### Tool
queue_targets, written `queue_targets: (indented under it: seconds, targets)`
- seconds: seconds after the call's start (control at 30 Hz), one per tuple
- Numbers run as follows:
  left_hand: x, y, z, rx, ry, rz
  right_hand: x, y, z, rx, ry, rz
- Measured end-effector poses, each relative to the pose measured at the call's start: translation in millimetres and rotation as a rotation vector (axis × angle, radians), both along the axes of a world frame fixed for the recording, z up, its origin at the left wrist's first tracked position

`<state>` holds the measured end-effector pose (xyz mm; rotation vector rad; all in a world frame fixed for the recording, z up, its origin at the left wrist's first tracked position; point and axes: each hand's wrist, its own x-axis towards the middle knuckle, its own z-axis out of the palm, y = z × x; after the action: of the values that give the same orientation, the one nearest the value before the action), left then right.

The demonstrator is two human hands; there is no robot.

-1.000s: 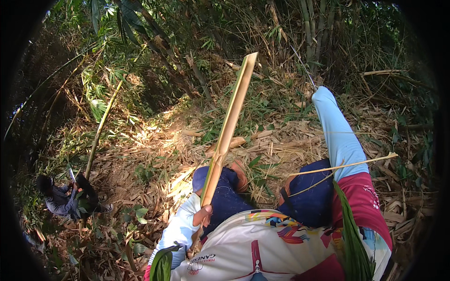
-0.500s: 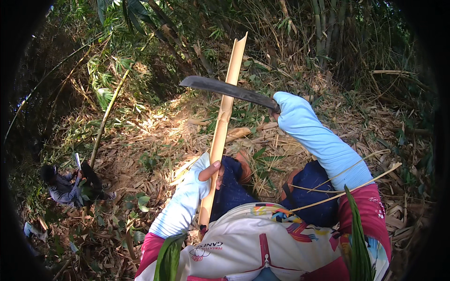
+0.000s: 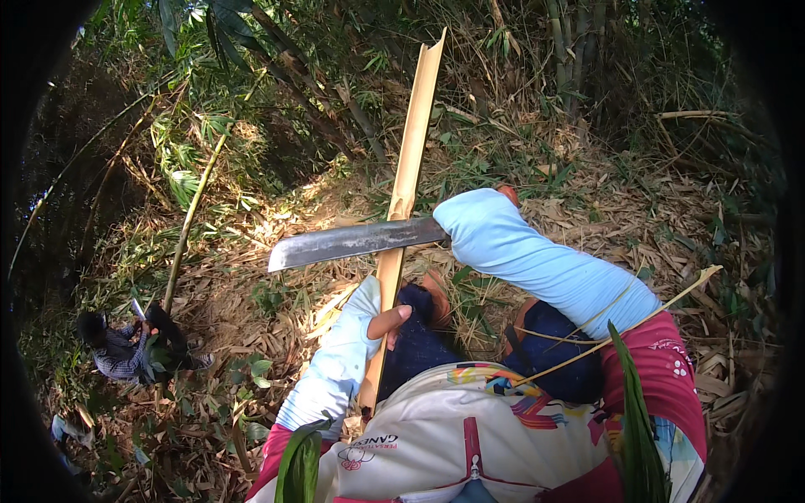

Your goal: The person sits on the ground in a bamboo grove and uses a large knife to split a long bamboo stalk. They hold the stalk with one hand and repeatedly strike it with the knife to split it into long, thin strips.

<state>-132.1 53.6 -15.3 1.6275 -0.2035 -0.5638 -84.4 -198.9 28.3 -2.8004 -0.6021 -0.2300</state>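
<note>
A long split bamboo piece (image 3: 413, 138), pale and hollowed on its inner face, slants up and away from my lap. My left hand (image 3: 387, 325) is closed around its lower part, thumb across it, beside my left thigh. My right hand (image 3: 461, 225) grips a machete; the light blue sleeve hides most of its fingers. The broad dark machete blade (image 3: 352, 243) points left and lies across the bamboo, just below its node and above my left hand. Whether the edge touches the bamboo, I cannot tell.
Dry bamboo sheaths and shavings (image 3: 243, 293) litter the ground. Thin bamboo strips (image 3: 620, 331) rest over my right thigh and arm. A person (image 3: 126, 348) sits at the left, holding a blade. A leaning pole (image 3: 197, 201) stands nearby, and bamboo clumps (image 3: 562, 59) rise behind.
The machete has come down along the bamboo toward my left hand, with its flat now turned toward view. My right forearm has moved left and nearer. My left hand keeps its hold.
</note>
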Motion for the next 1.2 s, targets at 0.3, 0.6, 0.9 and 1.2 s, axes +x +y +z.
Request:
queue_targets:
  seconds: [0.3, 0.6, 0.9, 1.2]
  targets:
    - [-1.0, -0.7, 3.4, -0.001, -0.011, 0.09, 1.8, 4.9, 10.9, 0.009, 0.086, -0.079]
    - [2.1, -7.6, 2.1, -0.027, -0.036, 0.128, 5.0, 11.8, -2.4, -0.015, 0.102, -0.058]
    - [-2.6, -0.2, 1.0, 0.048, 0.004, 0.066, 0.5, 23.5, -0.9, -0.15, 0.164, -0.001]
    - [-0.8, -2.4, -0.4, 0.042, -0.001, 0.06, 24.1, 8.3, 7.8, -0.101, 0.28, -0.102]
